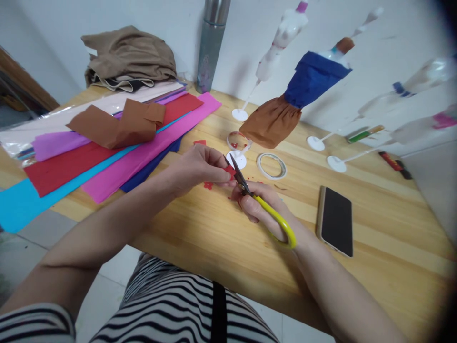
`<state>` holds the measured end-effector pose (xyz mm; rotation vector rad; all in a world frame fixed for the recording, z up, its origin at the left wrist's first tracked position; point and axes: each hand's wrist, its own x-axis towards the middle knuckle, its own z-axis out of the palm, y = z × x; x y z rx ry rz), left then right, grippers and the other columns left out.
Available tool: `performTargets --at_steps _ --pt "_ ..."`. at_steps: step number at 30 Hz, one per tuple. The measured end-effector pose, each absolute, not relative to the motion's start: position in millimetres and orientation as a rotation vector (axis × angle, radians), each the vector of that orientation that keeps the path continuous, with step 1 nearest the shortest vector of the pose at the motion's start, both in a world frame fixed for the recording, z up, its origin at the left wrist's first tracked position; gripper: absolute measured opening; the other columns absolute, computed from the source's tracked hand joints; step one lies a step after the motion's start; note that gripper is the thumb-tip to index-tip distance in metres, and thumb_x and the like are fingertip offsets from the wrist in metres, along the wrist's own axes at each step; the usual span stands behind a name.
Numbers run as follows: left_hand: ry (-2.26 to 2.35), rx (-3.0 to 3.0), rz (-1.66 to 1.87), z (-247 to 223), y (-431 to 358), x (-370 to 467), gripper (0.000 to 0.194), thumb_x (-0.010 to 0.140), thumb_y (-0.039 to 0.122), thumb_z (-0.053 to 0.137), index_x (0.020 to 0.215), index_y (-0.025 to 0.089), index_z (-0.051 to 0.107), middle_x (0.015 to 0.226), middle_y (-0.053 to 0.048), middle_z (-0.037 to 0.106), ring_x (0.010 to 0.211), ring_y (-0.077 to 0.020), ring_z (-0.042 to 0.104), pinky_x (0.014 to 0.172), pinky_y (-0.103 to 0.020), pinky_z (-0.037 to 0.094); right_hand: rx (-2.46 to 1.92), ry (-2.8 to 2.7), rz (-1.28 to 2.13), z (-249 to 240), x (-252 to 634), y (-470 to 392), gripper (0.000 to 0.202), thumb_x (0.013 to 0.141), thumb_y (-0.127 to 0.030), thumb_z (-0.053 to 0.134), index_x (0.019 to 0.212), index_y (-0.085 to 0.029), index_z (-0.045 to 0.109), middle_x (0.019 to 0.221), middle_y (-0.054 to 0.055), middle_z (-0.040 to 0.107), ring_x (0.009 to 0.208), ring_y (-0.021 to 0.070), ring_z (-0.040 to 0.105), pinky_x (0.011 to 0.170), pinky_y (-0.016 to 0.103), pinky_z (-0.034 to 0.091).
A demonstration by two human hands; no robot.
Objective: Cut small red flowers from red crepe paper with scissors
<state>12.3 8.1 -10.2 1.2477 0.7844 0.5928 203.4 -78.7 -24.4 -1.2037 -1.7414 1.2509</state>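
While left grip (204, 166) pinches one red scrap (230, 171), right grip (270, 195) holds one pair of scissors (277, 219); one phone (335, 221)

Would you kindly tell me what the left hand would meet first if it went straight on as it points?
Most likely the scissors, at their blades, just beyond the red piece the left hand holds, though depth is unclear.

The scissors (246, 189) have smooth metal blades and glossy yellow plastic handles. The red scrap (230, 172) looks like matt paper, as do the strips (143, 151), lightly creased. The wrapper (17, 136) is shiny clear plastic; the bundle (132, 55), rumpled matt cloth. The table (214, 231) is smooth wood, the flask (210, 47) metal-topped, the figure (287, 26) glossy white plastic, the phone (336, 221) smooth-faced.
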Motion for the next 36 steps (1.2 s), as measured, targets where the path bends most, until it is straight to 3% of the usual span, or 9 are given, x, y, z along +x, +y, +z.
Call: performTargets --at_steps 9,26,36 --pt "0.794 1.276 0.555 -5 12 7 0.005 0.061 0.012 0.071 0.056 0.013 0.070 0.058 -0.003 0.069 0.058 -0.0125 0.063 0.061 -0.025 0.051 -1.243 -1.808 1.198 -28 206 -77 0.047 0.093 -0.064 0.054 0.074 -0.021 0.052 0.062 -0.004 0.042 0.055 0.0120 0.037 0.051 0.028 0.031" --pt "0.839 1.249 0.448 3 12 5 0.008 0.066 0.009 0.068 0.060 0.011 0.073 0.057 -0.004 0.069 0.061 -0.0137 0.065 0.068 -0.026 0.055 -1.340 -1.893 1.111 -29 210 -79 0.047 0.092 -0.066 0.053 0.075 -0.022 0.054 0.065 -0.002 0.042 0.057 0.0128 0.035 0.052 0.029 0.028" --pt "0.825 1.284 0.407 1 15 3 0.005 0.063 0.010 0.069 0.059 0.011 0.073 0.062 -0.007 0.073 0.061 -0.0147 0.068 0.061 -0.024 0.054 -1.413 -1.924 1.045 -30 212 -81 0.052 0.088 -0.069 0.060 0.071 -0.020 0.057 0.060 -0.002 0.045 0.056 0.0123 0.035 0.051 0.028 0.028"
